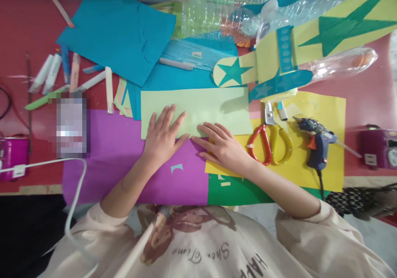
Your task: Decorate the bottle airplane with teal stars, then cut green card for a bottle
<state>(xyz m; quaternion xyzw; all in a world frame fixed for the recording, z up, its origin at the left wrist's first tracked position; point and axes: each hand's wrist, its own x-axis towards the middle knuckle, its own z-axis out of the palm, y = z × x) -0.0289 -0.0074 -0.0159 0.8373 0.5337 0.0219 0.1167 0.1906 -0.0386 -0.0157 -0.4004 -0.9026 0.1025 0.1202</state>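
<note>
A pale green strip of paper (198, 108) lies flat in front of me, across purple paper (118, 158) and blue paper. On its left part rests my left hand (163, 135), fingers spread. My right hand (221, 143) lies on its lower edge with the fingers stretched out, palm down. Neither hand grips anything. Just right of the strip are scissors (265, 141) with one red and one yellow handle. A small blue paper scrap (177, 169) sits on the purple paper between my forearms.
A blue glue gun (319, 150) rests on yellow paper (335, 112) at the right. Behind are a plastic-bottle model with green stars (234, 71), clear bottles (214, 9) and a large blue sheet (124, 30). Markers (52, 73) and a blurred-out rectangular object (72, 125) lie left, near a white cable (76, 195).
</note>
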